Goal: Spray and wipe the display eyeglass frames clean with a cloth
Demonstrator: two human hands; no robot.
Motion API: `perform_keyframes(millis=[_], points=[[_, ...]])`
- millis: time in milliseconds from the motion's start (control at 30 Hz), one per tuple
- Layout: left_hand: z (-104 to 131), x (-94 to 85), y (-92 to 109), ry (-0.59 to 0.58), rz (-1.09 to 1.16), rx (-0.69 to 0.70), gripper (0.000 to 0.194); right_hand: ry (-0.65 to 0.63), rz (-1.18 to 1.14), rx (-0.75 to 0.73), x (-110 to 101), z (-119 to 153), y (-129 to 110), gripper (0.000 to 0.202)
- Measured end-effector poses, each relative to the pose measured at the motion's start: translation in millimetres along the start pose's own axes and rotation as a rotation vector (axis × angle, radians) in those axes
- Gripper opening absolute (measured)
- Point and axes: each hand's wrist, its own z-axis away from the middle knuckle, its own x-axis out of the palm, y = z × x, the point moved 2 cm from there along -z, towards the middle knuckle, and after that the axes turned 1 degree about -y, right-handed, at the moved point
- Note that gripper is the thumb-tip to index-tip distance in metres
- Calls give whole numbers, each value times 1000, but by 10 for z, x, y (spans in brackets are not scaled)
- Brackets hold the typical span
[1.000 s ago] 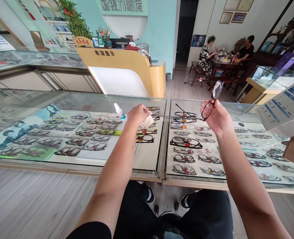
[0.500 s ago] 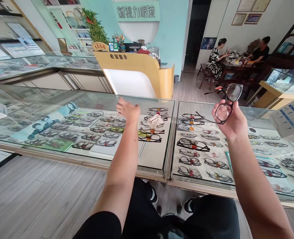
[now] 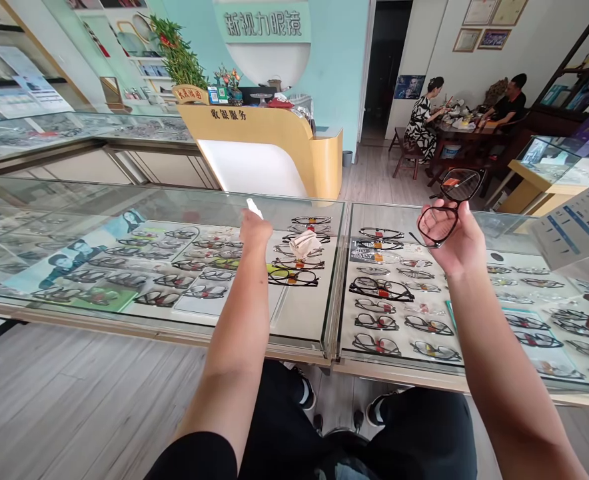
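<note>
white bottle (image 3: 253, 207) mostly hidden, left hand (image 3: 254, 231)

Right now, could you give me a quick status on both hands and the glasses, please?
Left hand gripping small white spray bottle over glass counter. Right hand holding black-framed glasses up. Crumpled cloth lies on the glass between them.

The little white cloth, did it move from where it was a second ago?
Yes. The cloth was under the left hand then; now it lies alone on the glass counter, while that hand holds the spray bottle to its left.
</note>
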Motion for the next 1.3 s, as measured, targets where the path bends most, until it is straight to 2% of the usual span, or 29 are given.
perform_keyframes(millis=[100,167,233,300,367,433,500,600,700,800,867,933,1033,1133,1300], points=[[113,-9,270,65,285,31,50,-19,-1,-9,-7,-9,31,33],[264,46,532,-15,569,131,40,-20,18,-16,-3,-8,69,34],[485,125,795,-188,869,195,35,-27,50,-18,23,6,119,37],[756,191,1023,-425,1120,236,32,-52,86,-11,82,33,175,40],[1032,226,1192,-691,1282,233,39,-84,118,7,162,71,231,41],[1262,234,1295,-930,1337,202,59,-118,124,39,246,112,279,40],[1413,228,1346,-1107,1349,167,77,-146,108,81,315,149,316,38],[1492,218,1364,-1239,1366,138,89,-161,73,126,376,191,348,32],[1485,215,1354,-1263,1358,144,93,-183,74,148,415,225,363,31],[1481,235,1358,-1219,1329,205,93,-202,98,173,455,263,385,32],[1484,279,1370,-1129,1299,291,89,-209,111,190,483,290,415,33],[1480,354,1374,-992,1239,383,80,-225,134,213,510,317,460,35],[1467,491,1352,-825,1116,443,67,-252,180,250,541,352,541,39],[1466,564,1318,-749,1006,457,61,-261,205,267,555,374,596,39],[1492,531,1294,-663,914,477,55,-275,210,275,572,390,621,40]])
